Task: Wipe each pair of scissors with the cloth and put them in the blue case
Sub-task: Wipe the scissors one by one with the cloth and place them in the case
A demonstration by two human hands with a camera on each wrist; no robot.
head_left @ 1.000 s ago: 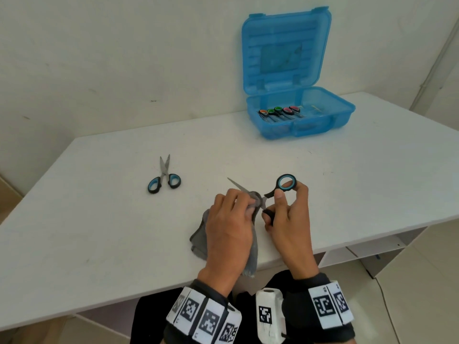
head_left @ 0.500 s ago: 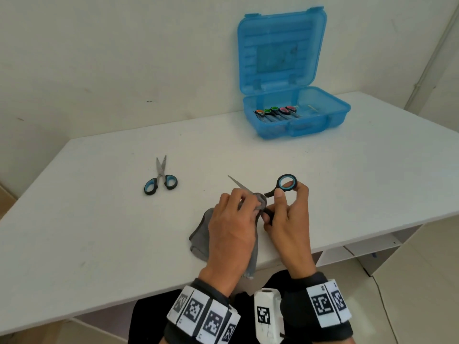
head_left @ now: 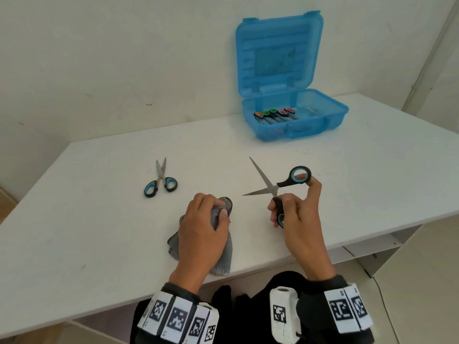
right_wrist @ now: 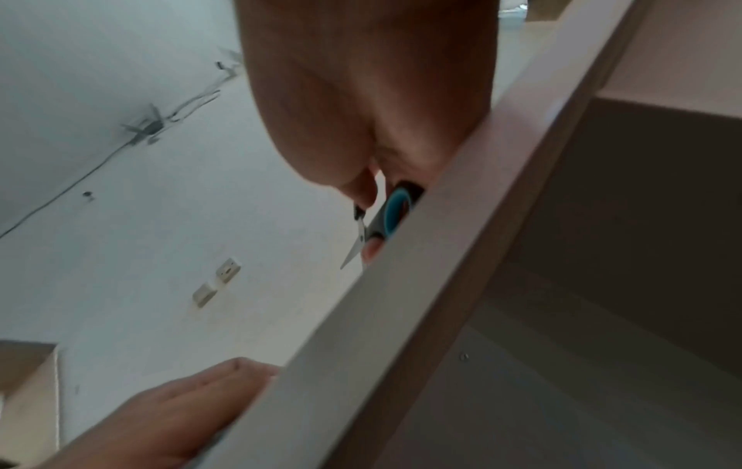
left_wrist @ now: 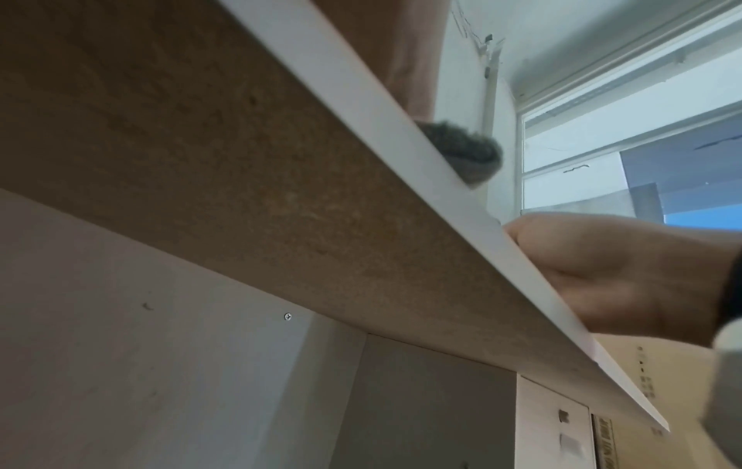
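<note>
Scissors with black-and-teal handles (head_left: pixel 278 188) are now pulled clear of the crumpled grey cloth (head_left: pixel 222 214), blades spread wide above the white tabletop (head_left: pixel 99 219), my right hand (head_left: pixel 298 219) gripping both loops. Left hand (head_left: pixel 201 232) keeps pinching the cloth. Second teal pair (head_left: pixel 161 181) lies left; open blue plastic case (head_left: pixel 293 115) far back, contents blurry. Wristband markers (head_left: pixel 173 319) unreadable.

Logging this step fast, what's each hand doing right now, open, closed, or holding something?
Left hand: closed, gripping the crumpled grey cloth on the white table.
Right hand: closed, holding the black-and-blue-handled steel scissors, blades spread apart.
</note>
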